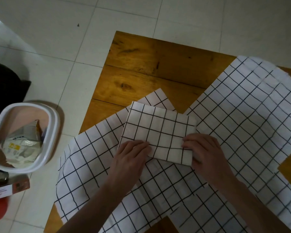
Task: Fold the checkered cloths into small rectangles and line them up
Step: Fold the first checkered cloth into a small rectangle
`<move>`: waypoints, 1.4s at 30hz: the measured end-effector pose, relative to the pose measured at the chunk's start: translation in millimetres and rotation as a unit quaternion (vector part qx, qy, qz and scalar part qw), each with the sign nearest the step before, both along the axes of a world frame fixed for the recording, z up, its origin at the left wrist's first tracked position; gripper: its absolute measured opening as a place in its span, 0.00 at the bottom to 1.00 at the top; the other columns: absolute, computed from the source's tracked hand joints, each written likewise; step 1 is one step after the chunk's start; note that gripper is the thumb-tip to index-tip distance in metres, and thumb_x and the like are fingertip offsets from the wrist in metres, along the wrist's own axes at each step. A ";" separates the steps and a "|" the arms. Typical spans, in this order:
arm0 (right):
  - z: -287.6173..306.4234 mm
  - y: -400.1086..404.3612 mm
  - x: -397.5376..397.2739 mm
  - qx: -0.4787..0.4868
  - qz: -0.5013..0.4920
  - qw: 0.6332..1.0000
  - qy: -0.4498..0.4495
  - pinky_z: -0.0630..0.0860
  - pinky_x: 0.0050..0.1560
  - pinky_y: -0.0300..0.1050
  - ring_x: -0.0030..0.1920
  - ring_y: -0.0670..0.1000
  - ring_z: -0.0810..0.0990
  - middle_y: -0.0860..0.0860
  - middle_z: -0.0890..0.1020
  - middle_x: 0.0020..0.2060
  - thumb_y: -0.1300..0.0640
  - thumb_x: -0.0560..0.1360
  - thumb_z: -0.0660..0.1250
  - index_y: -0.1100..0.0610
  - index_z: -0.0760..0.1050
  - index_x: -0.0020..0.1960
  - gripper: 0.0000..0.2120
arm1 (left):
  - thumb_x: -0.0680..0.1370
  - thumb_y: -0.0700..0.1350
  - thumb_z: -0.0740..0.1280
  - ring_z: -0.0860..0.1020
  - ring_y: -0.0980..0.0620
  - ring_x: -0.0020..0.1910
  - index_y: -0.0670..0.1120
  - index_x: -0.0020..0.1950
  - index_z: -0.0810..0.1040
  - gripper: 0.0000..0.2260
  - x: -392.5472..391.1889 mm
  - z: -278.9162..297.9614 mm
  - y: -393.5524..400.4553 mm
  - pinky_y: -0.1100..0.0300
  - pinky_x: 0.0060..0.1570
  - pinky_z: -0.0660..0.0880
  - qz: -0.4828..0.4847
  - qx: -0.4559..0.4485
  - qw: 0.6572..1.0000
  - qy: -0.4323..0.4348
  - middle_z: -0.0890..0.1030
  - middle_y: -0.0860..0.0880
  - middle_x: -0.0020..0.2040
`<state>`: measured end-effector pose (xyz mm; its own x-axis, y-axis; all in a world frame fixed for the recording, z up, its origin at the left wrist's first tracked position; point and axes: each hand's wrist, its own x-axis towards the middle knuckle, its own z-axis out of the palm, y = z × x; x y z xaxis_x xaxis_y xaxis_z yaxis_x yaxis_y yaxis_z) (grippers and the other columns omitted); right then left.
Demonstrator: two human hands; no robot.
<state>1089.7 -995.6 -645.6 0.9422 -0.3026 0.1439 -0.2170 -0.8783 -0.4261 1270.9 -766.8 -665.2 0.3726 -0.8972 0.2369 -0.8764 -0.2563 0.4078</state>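
Both forearms reach in from the bottom edge, and each ends at the near edge of a folded checkered cloth (158,132). On the left hand (131,153) the fingers are bent, their tips pressing down on the near left corner of the fold; whether they pinch the layers or only press, I cannot tell. On the right hand (203,150) the curled fingers and thumb grip the near right corner. That folded rectangle lies on top of a larger, unfolded checkered cloth (94,165) spread flat beneath both hands. Another open checkered cloth (242,115) lies to the right, rumpled at its far end. All rest on a wooden table (149,64) above a white tiled floor (57,39). Left of the table stands a white bin (52,132) holding crumpled wrappers.
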 end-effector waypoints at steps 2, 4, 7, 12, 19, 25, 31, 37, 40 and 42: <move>5.8 2.6 6.8 -0.008 0.021 0.999 -0.024 0.57 0.74 0.37 0.63 0.52 0.77 0.52 0.84 0.57 0.51 0.73 0.69 0.57 0.81 0.56 0.14 | 0.80 0.50 0.67 0.78 0.47 0.68 0.45 0.67 0.82 0.17 -2.8 1.1 -3.2 0.45 0.67 0.74 0.016 0.027 1.000 0.003 0.82 0.47 0.67; 11.5 7.5 13.5 -0.037 0.041 0.997 -0.051 0.61 0.72 0.40 0.60 0.52 0.78 0.52 0.85 0.53 0.52 0.75 0.69 0.55 0.77 0.57 0.13 | 0.79 0.56 0.68 0.74 0.46 0.73 0.45 0.73 0.77 0.25 -10.7 7.6 -8.7 0.43 0.72 0.70 0.032 0.061 0.998 0.009 0.78 0.47 0.72; 22.5 17.0 23.0 -0.089 0.067 0.990 -0.089 0.68 0.65 0.47 0.56 0.52 0.77 0.52 0.85 0.50 0.52 0.79 0.69 0.54 0.75 0.59 0.11 | 0.79 0.56 0.66 0.75 0.46 0.67 0.46 0.75 0.74 0.26 -21.8 15.5 -13.6 0.48 0.66 0.70 0.024 0.050 0.998 0.004 0.79 0.47 0.70; 27.1 20.0 30.2 -0.117 0.076 0.985 -0.105 0.70 0.62 0.49 0.56 0.51 0.78 0.51 0.86 0.51 0.52 0.85 0.64 0.54 0.74 0.65 0.11 | 0.82 0.49 0.64 0.79 0.50 0.60 0.47 0.70 0.77 0.17 -18.2 10.3 -7.8 0.52 0.58 0.75 0.043 -0.010 0.998 0.038 0.83 0.50 0.64; 29.0 -10.4 22.4 0.021 -0.018 0.999 -0.029 0.60 0.68 0.34 0.60 0.45 0.74 0.43 0.82 0.59 0.52 0.71 0.72 0.50 0.73 0.70 0.28 | 0.82 0.42 0.67 0.76 0.53 0.66 0.44 0.72 0.77 0.18 0.5 6.8 14.3 0.65 0.68 0.72 0.019 -0.038 0.988 0.152 0.76 0.47 0.69; 13.6 -13.1 32.8 0.175 -0.041 0.983 -0.025 0.73 0.63 0.39 0.60 0.37 0.77 0.30 0.79 0.56 0.57 0.73 0.77 0.51 0.83 0.57 0.13 | 0.81 0.45 0.65 0.76 0.52 0.66 0.47 0.70 0.75 0.17 2.9 5.6 22.3 0.54 0.64 0.77 0.046 -0.026 0.982 0.181 0.77 0.48 0.66; 24.9 3.0 45.7 0.291 -0.123 0.948 -0.035 0.76 0.54 0.29 0.53 0.37 0.82 0.33 0.84 0.48 0.54 0.78 0.74 0.41 0.78 0.55 0.10 | 0.83 0.50 0.64 0.76 0.56 0.49 0.49 0.58 0.78 0.08 1.8 10.3 16.4 0.51 0.49 0.75 0.204 -0.058 0.965 0.156 0.82 0.51 0.49; 18.6 11.1 65.0 0.318 -0.162 0.934 -0.025 0.80 0.46 0.33 0.47 0.43 0.84 0.43 0.84 0.44 0.57 0.81 0.70 0.51 0.80 0.57 0.05 | 0.82 0.48 0.68 0.69 0.59 0.45 0.48 0.52 0.79 0.05 3.6 21.2 7.5 0.48 0.48 0.75 0.323 -0.016 0.923 0.208 0.76 0.55 0.44; 10.9 11.2 77.6 0.300 -0.178 0.937 -0.009 0.79 0.45 0.32 0.46 0.41 0.83 0.44 0.84 0.44 0.54 0.82 0.70 0.56 0.81 0.61 0.10 | 0.82 0.49 0.68 0.69 0.58 0.45 0.50 0.53 0.78 0.03 8.3 23.4 2.2 0.49 0.50 0.75 0.353 0.008 0.905 0.236 0.75 0.58 0.44; 6.6 11.1 85.2 0.287 -0.185 0.940 -0.007 0.79 0.47 0.32 0.48 0.41 0.83 0.44 0.84 0.45 0.53 0.82 0.70 0.56 0.81 0.62 0.11 | 0.82 0.48 0.68 0.69 0.57 0.46 0.53 0.53 0.77 0.02 10.5 22.4 0.1 0.50 0.51 0.74 0.358 0.018 0.904 0.233 0.73 0.61 0.44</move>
<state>1174.9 -984.5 -639.0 0.7561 -0.6410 -0.1322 -0.4541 -0.3685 -0.8112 1281.4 -766.6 -642.8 0.9123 -0.3914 -0.1204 -0.2164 -0.7103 0.6698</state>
